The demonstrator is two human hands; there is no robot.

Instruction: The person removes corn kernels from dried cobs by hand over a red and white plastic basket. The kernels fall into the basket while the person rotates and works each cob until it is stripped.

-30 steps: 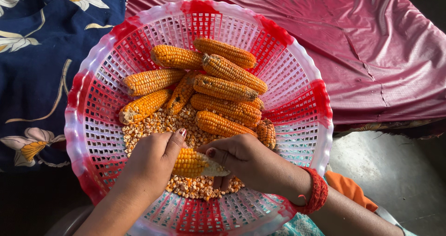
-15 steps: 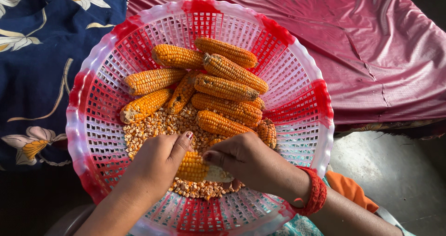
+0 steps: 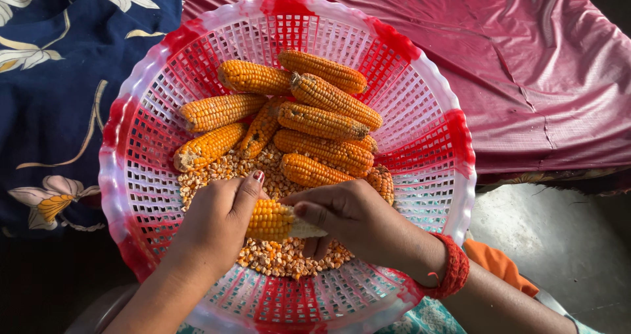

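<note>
While both hands grip one corn cob (image 3: 273, 220), its ends stay hidden.
Left hand (image 3: 217, 219) and right hand (image 3: 351, 219) close around it above loose kernels (image 3: 282, 255) in the basket (image 3: 434, 176).

Soft daylight falls from above and to my right, bright on the satin maroon cloth (image 3: 526, 64), which shows pale glare along its folds. The red and white basket (image 3: 453, 196) is evenly lit and sharp, each kernel on the corn cobs (image 3: 322, 120) crisp. My left hand (image 3: 217, 219) and right hand (image 3: 351, 219) cast only faint shadows onto the loose kernels (image 3: 282, 258). The bottom left corner sinks into near black, and the top right corner is dark too. My forearms at the lower edge look slightly soft.
</note>
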